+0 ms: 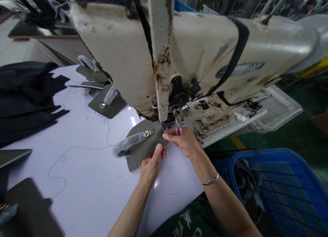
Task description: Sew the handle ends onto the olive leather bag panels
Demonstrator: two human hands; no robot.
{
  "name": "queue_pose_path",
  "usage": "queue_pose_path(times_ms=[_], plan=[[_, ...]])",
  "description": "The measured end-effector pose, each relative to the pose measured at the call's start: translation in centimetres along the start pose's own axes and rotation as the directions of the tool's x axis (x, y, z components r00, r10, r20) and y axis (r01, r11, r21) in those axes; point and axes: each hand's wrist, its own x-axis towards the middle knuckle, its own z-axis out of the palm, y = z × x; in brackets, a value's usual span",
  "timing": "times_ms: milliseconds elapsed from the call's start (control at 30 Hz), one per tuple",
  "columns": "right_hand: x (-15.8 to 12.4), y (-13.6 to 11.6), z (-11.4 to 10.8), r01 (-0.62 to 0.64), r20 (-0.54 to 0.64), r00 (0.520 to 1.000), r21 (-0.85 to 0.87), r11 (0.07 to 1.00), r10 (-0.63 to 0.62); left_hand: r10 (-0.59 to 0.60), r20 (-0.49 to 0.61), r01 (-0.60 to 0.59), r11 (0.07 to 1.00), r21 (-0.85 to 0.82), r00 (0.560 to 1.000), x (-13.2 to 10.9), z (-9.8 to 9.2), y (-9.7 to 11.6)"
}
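A grey-green bag panel (143, 151) with a curved edge lies under the sewing machine's needle area (170, 121). A gold ring fitting (147, 134) is fixed on it, and a strap wrapped in clear plastic (129, 143) trails to the left. My left hand (151, 163) grips the panel's near edge, thumb on top. Close to the presser foot, my right hand (185, 141) is closed, thumb and forefinger pinching the panel's right edge. A small pink, partly clear object (178, 130) shows by its fingers; its kind is unclear.
The worn cream sewing machine (200, 49) fills the top. More panels with fittings (107, 102) lie behind on the white table (84, 182); another panel (30, 209) is near left. Black fabric pieces (25, 97) are piled left. A blue basket (279, 155) holding pieces stands right.
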Motion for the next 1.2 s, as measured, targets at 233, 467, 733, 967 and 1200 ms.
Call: queue_pose_path(times_ms=[233, 467, 733, 967, 1200], plan=[[-1.1, 1.9, -1.7, 0.082, 0.008, 0.997, -0.171, 0.982, -0.082, 0.091, 0.004, -0.091, 0.993, 0.075, 0.996, -0.2, -0.1, -0.7], [-2.9, 1.7, -1.5, 0.121, 0.082, 0.991, -0.252, 0.96, -0.104, 0.107, 0.007, -0.107, 0.986, 0.128, 0.994, -0.4, -0.1, -0.7], [-2.7, 3.4, 0.4, 0.154, -0.065, 0.985, -0.088, 0.984, -0.16, 0.01, 0.029, -0.014, 0.991, 0.13, 1.0, -0.7, 0.3, 0.0], [-2.6, 3.1, 0.7, 0.11, -0.208, 0.972, -0.018, 0.994, -0.112, -0.16, 0.349, 0.006, 0.915, 0.404, 0.924, -5.2, -3.5, 5.4], [-2.8, 2.7, 1.1, 0.073, -0.218, 0.974, 0.029, 0.997, -0.065, 0.425, 0.281, -0.415, 0.263, 0.871, 0.86, -1.6, -7.0, 6.8]])
